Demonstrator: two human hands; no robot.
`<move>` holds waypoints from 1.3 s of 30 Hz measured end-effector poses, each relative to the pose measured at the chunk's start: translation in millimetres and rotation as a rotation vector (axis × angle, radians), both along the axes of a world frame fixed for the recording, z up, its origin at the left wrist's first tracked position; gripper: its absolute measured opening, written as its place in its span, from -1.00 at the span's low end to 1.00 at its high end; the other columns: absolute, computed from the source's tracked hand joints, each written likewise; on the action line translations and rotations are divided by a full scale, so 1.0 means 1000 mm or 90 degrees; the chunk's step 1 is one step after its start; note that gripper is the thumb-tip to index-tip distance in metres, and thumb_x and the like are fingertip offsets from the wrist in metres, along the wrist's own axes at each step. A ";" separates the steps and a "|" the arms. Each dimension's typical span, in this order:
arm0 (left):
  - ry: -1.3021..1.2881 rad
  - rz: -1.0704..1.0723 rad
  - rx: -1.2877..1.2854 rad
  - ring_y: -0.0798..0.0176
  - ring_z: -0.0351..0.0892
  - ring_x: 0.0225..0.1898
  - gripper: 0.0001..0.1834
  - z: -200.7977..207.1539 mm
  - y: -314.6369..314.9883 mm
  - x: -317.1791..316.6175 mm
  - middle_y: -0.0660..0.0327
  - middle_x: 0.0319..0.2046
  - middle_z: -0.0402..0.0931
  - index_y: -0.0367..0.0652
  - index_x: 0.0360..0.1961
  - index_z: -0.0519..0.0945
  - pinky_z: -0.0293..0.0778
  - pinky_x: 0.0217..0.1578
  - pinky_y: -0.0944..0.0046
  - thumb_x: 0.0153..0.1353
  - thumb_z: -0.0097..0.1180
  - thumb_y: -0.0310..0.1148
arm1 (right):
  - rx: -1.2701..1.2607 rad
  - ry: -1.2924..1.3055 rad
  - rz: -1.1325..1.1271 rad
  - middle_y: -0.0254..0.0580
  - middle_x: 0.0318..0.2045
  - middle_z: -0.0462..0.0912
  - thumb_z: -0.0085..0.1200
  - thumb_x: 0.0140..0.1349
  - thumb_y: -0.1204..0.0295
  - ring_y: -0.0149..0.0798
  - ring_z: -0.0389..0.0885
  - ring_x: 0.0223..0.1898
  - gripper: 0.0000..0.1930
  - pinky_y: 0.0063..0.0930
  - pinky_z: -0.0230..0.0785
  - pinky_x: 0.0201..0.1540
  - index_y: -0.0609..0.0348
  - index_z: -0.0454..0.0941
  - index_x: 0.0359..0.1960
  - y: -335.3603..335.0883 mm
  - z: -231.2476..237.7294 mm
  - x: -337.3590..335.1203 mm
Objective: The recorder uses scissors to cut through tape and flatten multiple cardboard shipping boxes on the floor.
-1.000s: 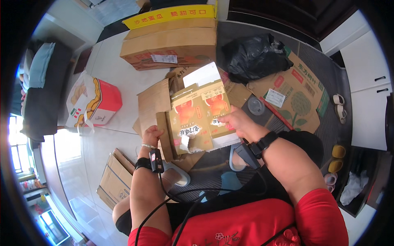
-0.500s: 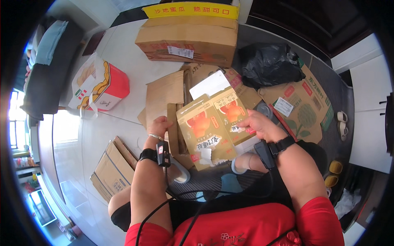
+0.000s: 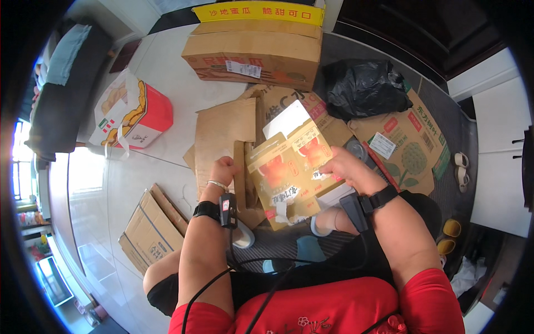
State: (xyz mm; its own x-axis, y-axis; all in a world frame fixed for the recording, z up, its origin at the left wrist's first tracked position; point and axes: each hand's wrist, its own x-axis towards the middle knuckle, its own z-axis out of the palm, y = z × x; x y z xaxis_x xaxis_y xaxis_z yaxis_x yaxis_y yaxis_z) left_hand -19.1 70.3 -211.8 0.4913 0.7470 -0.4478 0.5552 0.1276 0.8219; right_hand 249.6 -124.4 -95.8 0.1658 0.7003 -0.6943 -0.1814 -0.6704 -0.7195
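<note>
My right hand (image 3: pixel 351 170) grips the right side of a gold carton (image 3: pixel 290 177) with orange pictures, its thumb lying over the front. A white flap sticks up from the carton's far end, and torn white paper clings to its near part. My left hand (image 3: pixel 223 171) is closed at the edge of a brown cardboard box (image 3: pixel 225 129), opened out, just left of the carton. Its fingertips are partly hidden, but they appear to pinch the cardboard. The gold carton overlaps the brown box's right side.
Beyond stands a large brown box (image 3: pixel 250 53) with a yellow flap. A black plastic bag (image 3: pixel 364 89) lies on flattened cardboard (image 3: pixel 414 150) at right. At left are a red-and-white food bucket bag (image 3: pixel 153 117) and folded cardboard (image 3: pixel 149 231). Black cables cross my lap.
The gold carton has shifted slightly right and tilted. My left hand has moved a little right, and more of the brown box's flat panel shows beyond it.
</note>
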 end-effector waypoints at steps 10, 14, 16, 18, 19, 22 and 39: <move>0.022 -0.074 0.030 0.46 0.29 -0.63 -0.85 -0.009 -0.008 0.007 0.38 -0.68 0.37 -0.20 -0.66 0.44 0.27 -0.60 0.42 -0.18 0.20 -0.49 | 0.116 0.116 -0.220 -0.17 -0.33 0.56 -0.01 -0.04 0.69 -0.36 0.53 -0.35 -0.65 -0.54 0.36 -0.30 0.36 0.37 -0.13 0.007 -0.027 -0.012; 0.099 -0.112 0.069 0.46 0.32 -0.61 -0.86 0.006 -0.013 0.013 0.37 -0.67 0.40 -0.22 -0.63 0.46 0.29 -0.57 0.42 -0.18 0.20 -0.47 | 0.163 0.096 -0.279 -0.20 -0.35 0.55 0.00 -0.06 0.68 -0.37 0.51 -0.38 -0.68 -0.55 0.34 -0.34 0.33 0.39 -0.18 0.013 -0.044 -0.021; 0.074 -0.110 0.040 0.46 0.33 -0.60 -0.86 0.011 -0.018 0.018 0.37 -0.67 0.41 -0.23 -0.63 0.46 0.29 -0.57 0.41 -0.18 0.20 -0.47 | 0.173 0.072 -0.290 -0.22 -0.36 0.55 0.01 -0.07 0.67 -0.39 0.50 -0.40 -0.69 -0.56 0.33 -0.39 0.31 0.40 -0.19 0.018 -0.055 -0.025; 0.059 -0.108 0.017 0.47 0.33 -0.60 -0.86 0.013 -0.022 0.022 0.37 -0.66 0.41 -0.23 -0.62 0.46 0.29 -0.57 0.41 -0.19 0.20 -0.47 | 0.182 -0.003 -0.304 -0.25 -0.39 0.54 0.04 -0.08 0.64 -0.43 0.47 -0.46 -0.68 -0.57 0.31 -0.47 0.27 0.41 -0.20 0.021 -0.065 -0.030; 0.070 -0.118 0.030 0.46 0.33 -0.59 -0.86 0.012 -0.023 0.024 0.36 -0.66 0.41 -0.24 -0.62 0.47 0.29 -0.57 0.41 -0.19 0.21 -0.47 | 0.207 -0.010 -0.305 -0.27 -0.42 0.53 0.05 -0.08 0.61 -0.45 0.44 -0.53 -0.68 -0.58 0.27 -0.57 0.25 0.41 -0.21 0.022 -0.069 -0.032; 0.054 -0.113 0.024 0.46 0.33 -0.59 -0.85 0.007 -0.023 0.029 0.36 -0.66 0.41 -0.25 -0.61 0.47 0.30 -0.57 0.40 -0.19 0.21 -0.47 | 0.168 0.025 -0.314 -0.27 -0.46 0.53 0.05 -0.06 0.60 -0.45 0.42 -0.58 -0.71 -0.58 0.25 -0.61 0.26 0.43 -0.22 0.020 -0.078 -0.044; 0.398 -0.199 0.388 -0.07 0.48 -0.20 -0.64 0.047 -0.063 0.118 0.03 -0.20 0.41 -0.17 -0.17 0.38 0.45 -0.18 0.16 -0.03 0.05 -0.31 | 0.161 0.050 -0.293 -0.23 -0.35 0.57 0.06 0.03 0.46 -0.42 0.52 -0.37 -0.72 -0.55 0.39 -0.34 0.33 0.45 -0.21 0.028 -0.114 -0.033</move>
State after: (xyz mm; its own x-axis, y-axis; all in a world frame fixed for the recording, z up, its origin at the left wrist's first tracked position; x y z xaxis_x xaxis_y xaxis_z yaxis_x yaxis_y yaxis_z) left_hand 99.0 7.1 -164.5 0.5113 0.8149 -0.2730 0.8567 -0.4581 0.2372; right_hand 216.6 -96.8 -210.2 0.4503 0.7139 -0.5363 -0.4758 -0.3164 -0.8207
